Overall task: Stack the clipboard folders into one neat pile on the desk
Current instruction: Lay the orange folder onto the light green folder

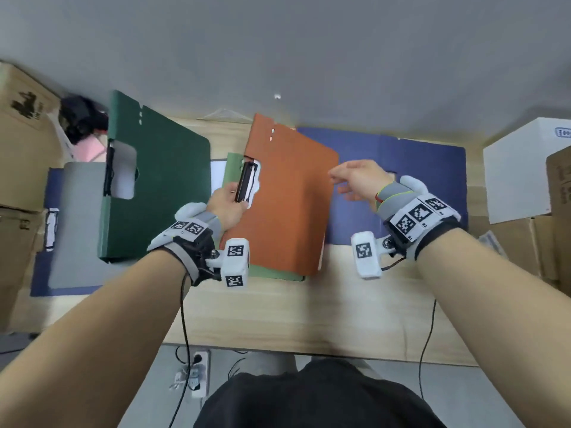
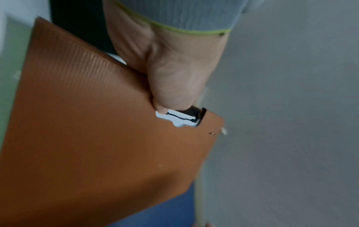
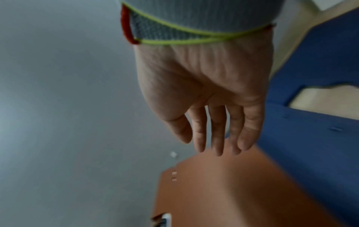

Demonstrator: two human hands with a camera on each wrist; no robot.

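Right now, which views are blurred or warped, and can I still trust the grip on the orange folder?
Head view: wide-angle bending at the edges, centre fairly sharp. Left wrist view: slightly smeared, yet the left hand plainly pinches the orange folder at its clip. Right wrist view: soft throughout; the right hand hangs open.

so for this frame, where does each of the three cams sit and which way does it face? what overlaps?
Head: worn on the head, looks down at the desk; both forearms, left hand, right hand, torso and lap show.
Left wrist: on the left wrist, looks along the hand at the orange folder; thumb on its clip edge.
Right wrist: on the right wrist, looks along straight fingers toward the orange folder and the blue folder.
Shared: all three views show the orange folder.
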